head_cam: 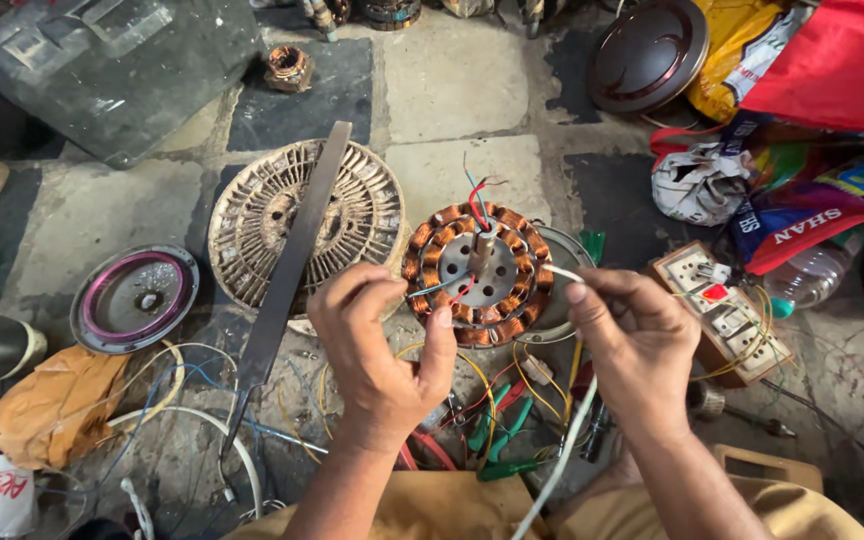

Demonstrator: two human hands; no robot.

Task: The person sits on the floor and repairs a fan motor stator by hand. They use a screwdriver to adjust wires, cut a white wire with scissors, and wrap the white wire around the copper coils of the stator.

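1. While both hands work at the near edge of the copper-wound fan stator (477,272), the step in hand looks like joining or sorting its lead wires, judging from how the fingers meet the strands there.
2. The stator lies flat on the stone floor (452,90), its shaft upright at the middle, with red and blue leads (474,200) rising from the hub. It sits between a ribbed round rotor casting (292,222) on one side and a switch-and-socket board (727,315) on the other.
3. The left hand (377,350) is curled nearly closed, thumb and forefinger pinching thin blue and red wires (442,287) just at the stator's rim.
4. The right hand (632,340) is closed on a white sleeved wire (564,272); forefinger and thumb nip its end near the windings, and the rest of the cable runs down past the wrist.
5. The next move, as I judge it, calls for bringing the two pinched ends together precisely, keeping tension light so the fine winding leads do not tear.
6. Green-handled pliers (497,435) lie on the floor near the wrists, among loose yellow wire; a long flat metal bar (292,270) rests across the rotor casting.
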